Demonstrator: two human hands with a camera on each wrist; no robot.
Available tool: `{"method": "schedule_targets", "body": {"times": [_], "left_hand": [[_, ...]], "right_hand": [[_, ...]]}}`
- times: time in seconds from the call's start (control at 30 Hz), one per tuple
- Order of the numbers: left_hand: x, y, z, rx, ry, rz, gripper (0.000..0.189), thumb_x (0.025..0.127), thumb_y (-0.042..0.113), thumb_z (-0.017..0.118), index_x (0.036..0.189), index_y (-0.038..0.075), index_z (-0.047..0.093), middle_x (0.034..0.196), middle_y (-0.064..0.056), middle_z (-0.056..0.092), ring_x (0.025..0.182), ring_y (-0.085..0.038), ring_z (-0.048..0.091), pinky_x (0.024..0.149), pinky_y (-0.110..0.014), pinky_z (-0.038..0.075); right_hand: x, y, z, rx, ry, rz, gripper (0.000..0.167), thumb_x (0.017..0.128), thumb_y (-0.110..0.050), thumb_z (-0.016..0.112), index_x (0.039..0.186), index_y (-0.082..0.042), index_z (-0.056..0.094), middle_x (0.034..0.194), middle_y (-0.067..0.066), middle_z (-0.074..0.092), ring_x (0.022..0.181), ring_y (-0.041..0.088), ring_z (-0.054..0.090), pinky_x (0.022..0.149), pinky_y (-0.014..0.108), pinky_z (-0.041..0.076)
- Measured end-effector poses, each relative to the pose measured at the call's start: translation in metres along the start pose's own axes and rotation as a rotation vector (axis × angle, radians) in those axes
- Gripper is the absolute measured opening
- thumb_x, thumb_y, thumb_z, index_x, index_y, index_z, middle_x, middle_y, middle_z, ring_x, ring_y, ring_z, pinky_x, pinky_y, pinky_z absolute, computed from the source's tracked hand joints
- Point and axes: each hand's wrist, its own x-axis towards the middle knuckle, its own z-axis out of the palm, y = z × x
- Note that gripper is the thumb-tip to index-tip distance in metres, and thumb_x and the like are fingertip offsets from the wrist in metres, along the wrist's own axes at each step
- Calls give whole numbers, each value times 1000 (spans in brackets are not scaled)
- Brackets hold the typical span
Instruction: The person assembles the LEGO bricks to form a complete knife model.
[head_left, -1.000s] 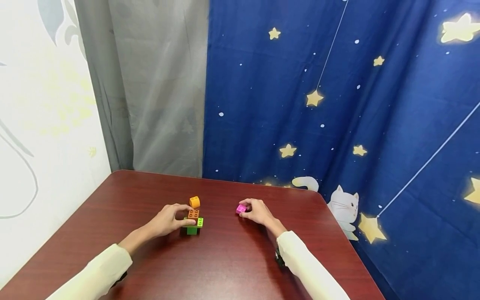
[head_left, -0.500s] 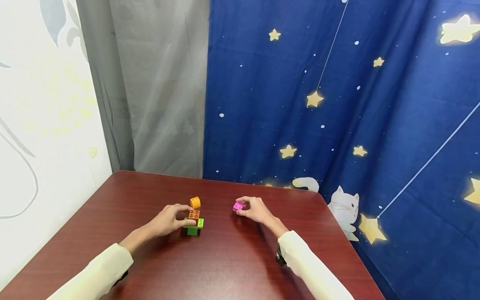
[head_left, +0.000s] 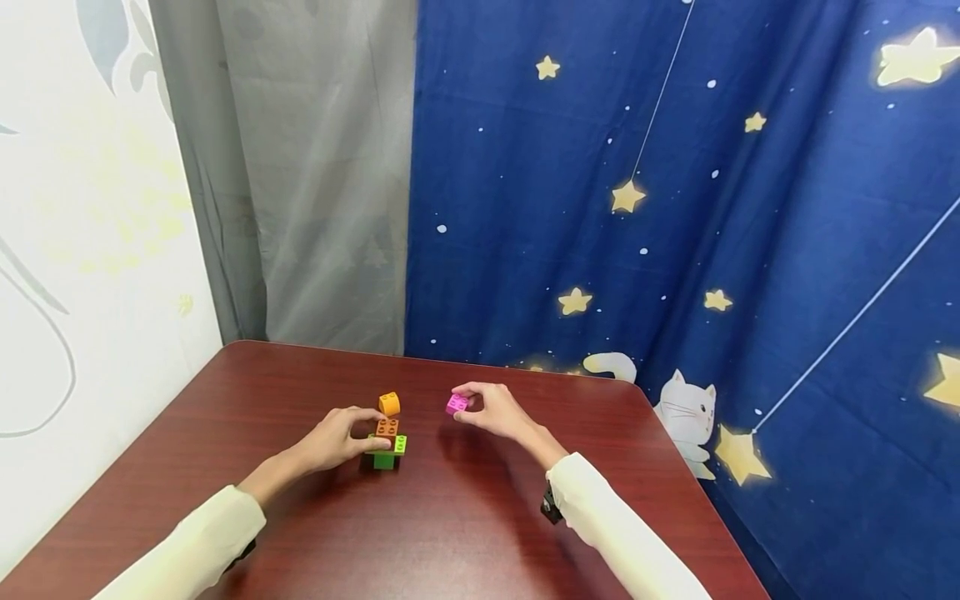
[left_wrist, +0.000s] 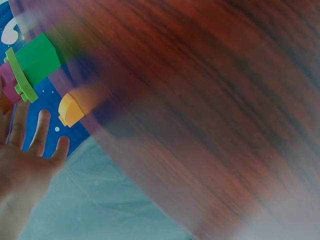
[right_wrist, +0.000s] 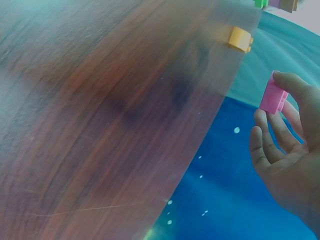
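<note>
My left hand (head_left: 337, 440) grips a stack of toy building bricks by its upper part, thumb in front and fingers behind. An orange-brown brick (head_left: 387, 427) tops the stack, over a lime-green plate (head_left: 401, 443) and a green block (head_left: 384, 461). The left wrist view also reveals a purple-pink brick (left_wrist: 9, 84) just above the plate. Between thumb and fingers, my right hand (head_left: 498, 410) pinches a bright pink brick (head_left: 457, 404), raised above the table, studs up. Behind the stack lies a yellow-orange rounded brick (head_left: 389, 404), touched by neither hand.
All of this is on a dark red wood-grain table (head_left: 450, 533). A blue star-patterned curtain (head_left: 525, 208) and a grey curtain (head_left: 330, 183) hang beyond its far edge. A pale patterned surface (head_left: 97, 250) runs along the left side.
The right hand has carried the pink brick leftward and up, toward the stack and the yellow-orange brick. My left hand keeps its grip on the stack in the same spot.
</note>
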Motion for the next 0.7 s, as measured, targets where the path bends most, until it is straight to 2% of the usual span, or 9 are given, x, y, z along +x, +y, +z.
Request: {"method": "schedule_targets", "body": {"times": [0.2,0.43,0.57,0.7], "left_hand": [[-1,0,1,-10,-11,-14,44,89,43,82,119,11,74,112,0,75,109,-26,68,96,-53,54],[-1,0,1,-24,-25,-33,46,89,42,82,120,10,74,115,-3,75,111,-30,68,97,-55,53],[-1,-1,2,-29,-26,-32,46,89,42,82,121,10,74,114,-3,75,111,-29,68,97,-55,53],[-1,-1,2,-20,-22,-31,47,89,44,82,121,10,74,114,-1,75,110,-27,69,97,-54,54]], "right_hand": [[5,-17,0,-26,6,-46,41,87,-17,86,125,-9,73,99,0,75,89,18,69,80,31,57],[9,-34,6,25,-29,-69,43,88,-17,85,128,-7,72,100,2,74,92,24,70,83,40,58],[11,-44,10,15,-45,-79,43,89,-19,85,128,-10,72,101,0,73,93,21,70,82,34,58],[15,-51,13,20,-53,-94,43,89,-20,85,129,-10,72,100,0,73,95,26,70,81,30,57]]}}
